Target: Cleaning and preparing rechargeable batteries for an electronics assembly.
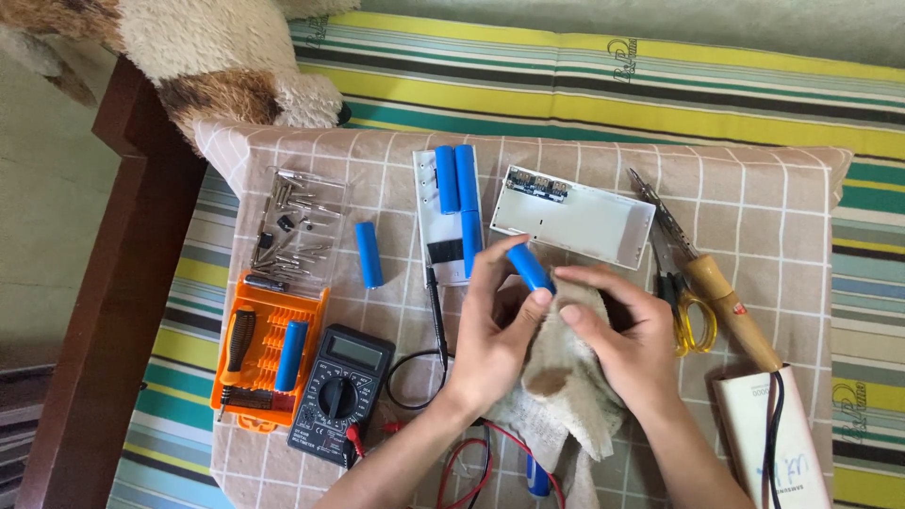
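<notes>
Blue cylindrical cell (530, 267) pinched between thumb and fingertips of left hand (495, 335), tilted, upper end pointing up and left, lower end pressed against a beige cloth (566, 377). Left forearm rising from the bottom edge, wrist bent slightly inward, fingers curled up around the cell; grip narrow and closed on it. Right hand (627, 335) just beside, palm down, fingers bunched into the cloth, thumb pushing the fabric against the cell's lower end; grip closed on the cloth, right forearm entering from the lower right.

Just above the left grip: a white battery tray (443, 221) holding three more blue cells (458, 188). Up and right of the grips: an open white case (580, 219) with a small circuit board at its left end. Left of the left grip: a loose blue cell (369, 254), farther out a clear bit box (292, 226), an orange screwdriver kit (269, 353) with another blue cell lying on it, and a black multimeter (339, 391), its black and red leads (462, 462) curling beneath the wrists. Right of the right grip: yellow-handled scissors (693, 316), a wooden-handled soldering iron (716, 283), and a white power bank (768, 434). All resting on a checked cloth spread over a striped bed (660, 75).
</notes>
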